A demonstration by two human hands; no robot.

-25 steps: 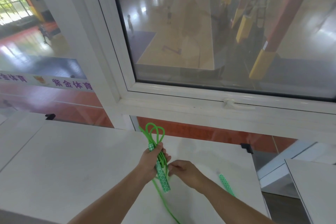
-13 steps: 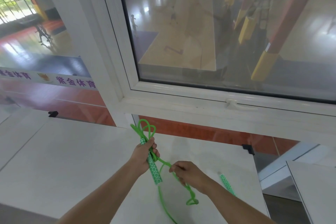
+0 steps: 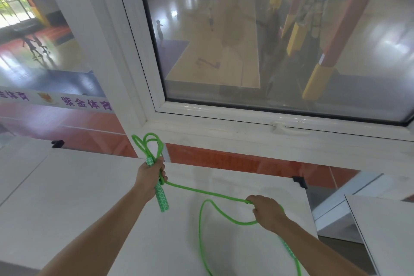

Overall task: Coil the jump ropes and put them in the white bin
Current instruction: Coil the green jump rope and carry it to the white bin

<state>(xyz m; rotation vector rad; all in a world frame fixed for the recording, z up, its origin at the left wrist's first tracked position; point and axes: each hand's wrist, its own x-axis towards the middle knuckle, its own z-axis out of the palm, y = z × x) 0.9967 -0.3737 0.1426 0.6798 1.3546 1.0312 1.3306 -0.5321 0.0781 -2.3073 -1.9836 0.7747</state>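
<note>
Left hand (image 3: 149, 172) grips green jump rope (image 3: 208, 192) loops (plus handle); right hand (image 3: 267, 212) pinches its cord.

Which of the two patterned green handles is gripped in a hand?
The handle in the left hand, sticking out below the fist. The other handle lies beyond the right forearm, ungripped.

Green rope (image 3: 202, 192) runs off the bottom picture edge in two strands; its second handle (image 3: 289, 251) is motion-blurred beside the right forearm. Right hand (image 3: 267, 213) fingers curl under, hidden. White bin not visible.
</note>
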